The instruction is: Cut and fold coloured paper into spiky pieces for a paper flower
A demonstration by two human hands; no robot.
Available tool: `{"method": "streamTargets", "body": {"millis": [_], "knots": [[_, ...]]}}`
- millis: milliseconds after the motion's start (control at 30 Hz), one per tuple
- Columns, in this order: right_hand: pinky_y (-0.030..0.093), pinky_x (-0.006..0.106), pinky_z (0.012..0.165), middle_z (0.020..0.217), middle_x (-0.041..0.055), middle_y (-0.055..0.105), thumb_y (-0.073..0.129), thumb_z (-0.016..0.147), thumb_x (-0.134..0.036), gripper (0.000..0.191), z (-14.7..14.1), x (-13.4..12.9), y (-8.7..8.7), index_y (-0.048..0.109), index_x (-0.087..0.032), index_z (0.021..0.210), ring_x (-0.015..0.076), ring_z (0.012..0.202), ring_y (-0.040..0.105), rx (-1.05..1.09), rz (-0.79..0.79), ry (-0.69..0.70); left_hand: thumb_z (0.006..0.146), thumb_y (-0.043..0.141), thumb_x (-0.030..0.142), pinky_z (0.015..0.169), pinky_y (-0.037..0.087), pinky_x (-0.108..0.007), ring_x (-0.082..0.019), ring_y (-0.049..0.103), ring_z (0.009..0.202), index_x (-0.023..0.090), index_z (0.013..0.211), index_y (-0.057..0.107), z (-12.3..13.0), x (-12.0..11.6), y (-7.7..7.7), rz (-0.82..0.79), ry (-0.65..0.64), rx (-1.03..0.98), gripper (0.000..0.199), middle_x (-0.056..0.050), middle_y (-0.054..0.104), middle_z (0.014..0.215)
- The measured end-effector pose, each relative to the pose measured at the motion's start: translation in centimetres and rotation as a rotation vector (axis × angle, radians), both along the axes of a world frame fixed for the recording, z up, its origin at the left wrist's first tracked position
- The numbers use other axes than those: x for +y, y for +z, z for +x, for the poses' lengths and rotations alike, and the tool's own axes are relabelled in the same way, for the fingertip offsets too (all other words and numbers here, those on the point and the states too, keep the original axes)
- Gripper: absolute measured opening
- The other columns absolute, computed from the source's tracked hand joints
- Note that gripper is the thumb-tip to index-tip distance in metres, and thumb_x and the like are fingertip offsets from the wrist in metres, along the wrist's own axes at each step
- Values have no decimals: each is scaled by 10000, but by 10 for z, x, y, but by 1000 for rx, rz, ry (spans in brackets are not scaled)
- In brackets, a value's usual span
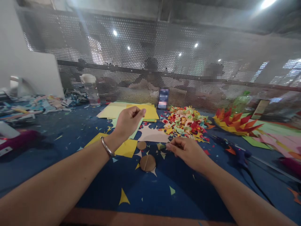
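My left hand point(130, 122), with a silver bangle on the wrist, is raised over the paper sheets. Its fingers are curled and pinched against the thumb; anything between them is too small or hidden to make out. Lower and to the right, my right hand point(185, 150) is closed in a pinch just above the table. A small greenish paper scrap point(160, 146) lies by its fingertips, and I cannot tell what, if anything, they grip. Between the hands are a small cardboard disc point(141, 145), a larger cardboard disc point(148, 163) and a cut-out pale pink sheet point(152, 134).
Behind my right hand is a heap of colourful paper pieces point(188, 121). A glue gun point(241, 157) with its cord and a spiky red-yellow paper piece point(235, 121) are at right. Yellow sheets point(149, 110), a phone point(163, 98) and a jug point(91, 89) stand farther back.
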State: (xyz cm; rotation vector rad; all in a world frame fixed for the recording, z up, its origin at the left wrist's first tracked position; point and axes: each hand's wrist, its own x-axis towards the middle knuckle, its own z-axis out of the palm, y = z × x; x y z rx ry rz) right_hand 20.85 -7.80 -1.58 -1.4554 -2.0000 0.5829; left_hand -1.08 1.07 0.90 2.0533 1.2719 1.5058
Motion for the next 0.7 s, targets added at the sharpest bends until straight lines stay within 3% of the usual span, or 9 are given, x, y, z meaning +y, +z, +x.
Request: {"method": "streamTargets", "body": {"millis": [133,300,533,633,700], "knots": [[290,229,457,529,-32,502,487,860,-374,296,4,-1,6,547,-183,641,102,474,412,-88,71,-63,806,491,375,507,354,-225,-123,504,534,196,828,579,-6,9,-4,-37,-35,199,201,12,565,606],[316,238,479,573,-11,568,505,845,-334,237,13,-5,10,576,-190,671,120,508,474,-201,75,-74,833,399,385,503,307,-260,-137,482,524,196,660,576,-17,13,-4,-104,-76,534,311,-23,580,592],[348,252,494,601,7,617,551,814,-317,166,22,-7,10,598,-205,701,142,537,535,-318,-8,-44,680,564,366,499,328,-246,-158,556,579,210,642,641,-23,9,-1,-223,-213,753,178,-22,657,650],[349,255,495,616,9,620,584,781,-306,133,23,-7,10,590,-208,690,147,546,542,-359,-22,-44,692,542,371,558,378,-253,-184,592,673,225,748,673,-20,8,-2,-232,-188,799,204,-34,688,770],[348,256,498,624,13,621,586,769,-284,119,24,-7,9,583,-207,679,149,555,545,-381,-30,-41,723,505,369,644,413,-278,-215,602,783,223,853,675,-21,12,-5,-229,-106,810,259,-63,686,890]]}}
